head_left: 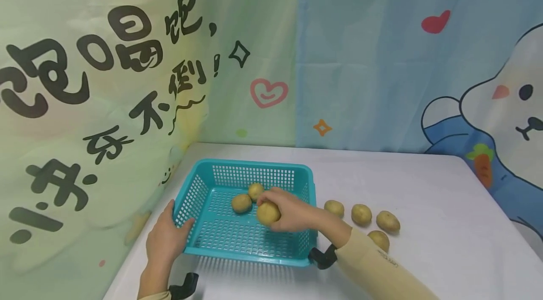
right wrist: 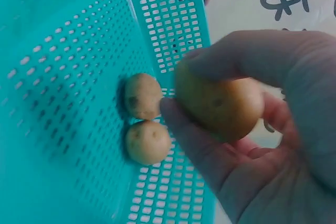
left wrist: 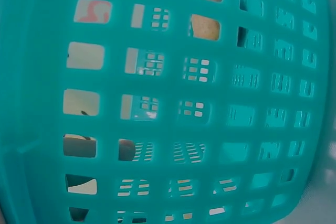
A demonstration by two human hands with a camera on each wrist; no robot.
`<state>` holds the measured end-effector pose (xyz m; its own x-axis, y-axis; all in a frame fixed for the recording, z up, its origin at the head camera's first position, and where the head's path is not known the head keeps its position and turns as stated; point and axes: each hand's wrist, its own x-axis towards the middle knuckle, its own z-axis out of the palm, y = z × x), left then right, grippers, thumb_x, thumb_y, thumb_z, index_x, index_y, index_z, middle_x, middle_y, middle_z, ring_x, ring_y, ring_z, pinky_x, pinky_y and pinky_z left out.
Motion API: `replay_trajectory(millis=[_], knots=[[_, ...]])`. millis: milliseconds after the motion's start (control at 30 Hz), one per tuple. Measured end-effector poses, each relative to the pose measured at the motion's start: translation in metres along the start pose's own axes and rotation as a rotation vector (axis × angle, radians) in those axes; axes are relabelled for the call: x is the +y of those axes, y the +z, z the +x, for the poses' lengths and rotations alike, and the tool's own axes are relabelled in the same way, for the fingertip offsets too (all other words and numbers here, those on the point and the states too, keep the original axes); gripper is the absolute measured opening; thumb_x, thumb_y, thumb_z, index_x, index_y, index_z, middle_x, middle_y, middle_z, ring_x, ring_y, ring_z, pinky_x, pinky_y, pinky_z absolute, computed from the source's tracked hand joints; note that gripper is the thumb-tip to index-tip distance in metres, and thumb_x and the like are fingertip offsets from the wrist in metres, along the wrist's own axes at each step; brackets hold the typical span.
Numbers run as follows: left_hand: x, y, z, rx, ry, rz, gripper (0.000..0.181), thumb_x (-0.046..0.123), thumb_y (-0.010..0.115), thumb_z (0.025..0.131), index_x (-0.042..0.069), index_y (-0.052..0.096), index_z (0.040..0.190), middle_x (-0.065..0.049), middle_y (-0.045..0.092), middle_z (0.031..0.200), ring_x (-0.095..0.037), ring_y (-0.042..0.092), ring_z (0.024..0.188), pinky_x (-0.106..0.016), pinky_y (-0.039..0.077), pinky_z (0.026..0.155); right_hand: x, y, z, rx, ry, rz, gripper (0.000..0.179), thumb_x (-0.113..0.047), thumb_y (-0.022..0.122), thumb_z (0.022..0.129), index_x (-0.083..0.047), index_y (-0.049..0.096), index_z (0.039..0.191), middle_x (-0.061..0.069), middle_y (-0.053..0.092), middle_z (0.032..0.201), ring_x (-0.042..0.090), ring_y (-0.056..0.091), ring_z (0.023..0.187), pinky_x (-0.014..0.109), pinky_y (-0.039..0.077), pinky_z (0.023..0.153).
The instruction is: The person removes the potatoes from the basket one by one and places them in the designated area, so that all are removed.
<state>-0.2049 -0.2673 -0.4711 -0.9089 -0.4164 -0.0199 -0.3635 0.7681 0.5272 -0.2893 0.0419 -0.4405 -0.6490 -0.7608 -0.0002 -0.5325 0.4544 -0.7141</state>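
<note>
A teal plastic basket [head_left: 250, 261] with perforated sides stands on the table. My right hand [head_left: 288, 210] grips a potato [head_left: 268, 213] over the inside of the basket; in the right wrist view the thumb and fingers curl round this potato [right wrist: 220, 103]. Two more potatoes lie side by side on the basket floor, one browner potato [head_left: 242, 203] and one paler potato [head_left: 256, 191]. At the left end, my left hand [head_left: 166, 236] holds the basket's side, its thumb over the rim. The left wrist view is mostly filled by the basket's perforated wall [left wrist: 173, 87].
To the right of the basket, several potatoes lie on the white table [head_left: 441, 224], among them one potato [head_left: 361, 214] and another potato [head_left: 388, 222] farther right. A printed curtain [head_left: 356, 54] hangs behind the table and along its left side.
</note>
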Motion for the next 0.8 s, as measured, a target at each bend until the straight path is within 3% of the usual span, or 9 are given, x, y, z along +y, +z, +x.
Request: replay_trajectory(millis=[133, 467, 633, 800], knots=[[-0.001, 0.0, 0.001, -0.007, -0.004, 0.002, 0.08, 0.03, 0.063, 0.092, -0.003, 0.022, 0.152, -0.033, 0.04, 0.143, -0.05, 0.05, 0.119, -0.061, 0.044, 0.087, 0.002, -0.006, -0.019, 0.032, 0.017, 0.094, 0.05, -0.006, 0.074, 0.08, -0.019, 0.056, 0.124, -0.002, 0.052, 0.122, 0.018, 0.053, 0.104, 0.031, 0.05, 0.08], [-0.003, 0.0, 0.0, -0.008, -0.012, 0.002, 0.08, 0.031, 0.063, 0.092, -0.004, 0.022, 0.152, -0.035, 0.042, 0.141, -0.051, 0.05, 0.119, -0.062, 0.043, 0.088, 0.017, -0.011, -0.054, 0.193, 0.042, 0.318, 0.054, -0.005, 0.073, 0.083, -0.018, 0.053, 0.131, 0.009, 0.048, 0.137, 0.033, 0.056, 0.113, 0.032, 0.056, 0.08], [-0.001, 0.001, 0.001, -0.025, -0.021, 0.001, 0.08, 0.032, 0.062, 0.093, -0.003, 0.022, 0.152, -0.035, 0.041, 0.141, -0.051, 0.049, 0.119, -0.062, 0.043, 0.088, 0.017, -0.01, -0.076, 0.281, 0.135, 0.408, 0.056, -0.003, 0.075, 0.082, -0.018, 0.053, 0.132, 0.01, 0.047, 0.138, 0.042, 0.05, 0.126, 0.03, 0.055, 0.084], [0.0, -0.001, 0.001, -0.028, -0.01, 0.006, 0.08, 0.033, 0.061, 0.094, -0.003, 0.021, 0.152, -0.034, 0.039, 0.143, -0.052, 0.049, 0.12, -0.062, 0.043, 0.089, 0.014, -0.004, -0.104, 0.423, 0.231, 0.494, 0.06, 0.0, 0.076, 0.08, -0.014, 0.052, 0.133, 0.011, 0.044, 0.143, 0.043, 0.048, 0.127, 0.029, 0.056, 0.082]])
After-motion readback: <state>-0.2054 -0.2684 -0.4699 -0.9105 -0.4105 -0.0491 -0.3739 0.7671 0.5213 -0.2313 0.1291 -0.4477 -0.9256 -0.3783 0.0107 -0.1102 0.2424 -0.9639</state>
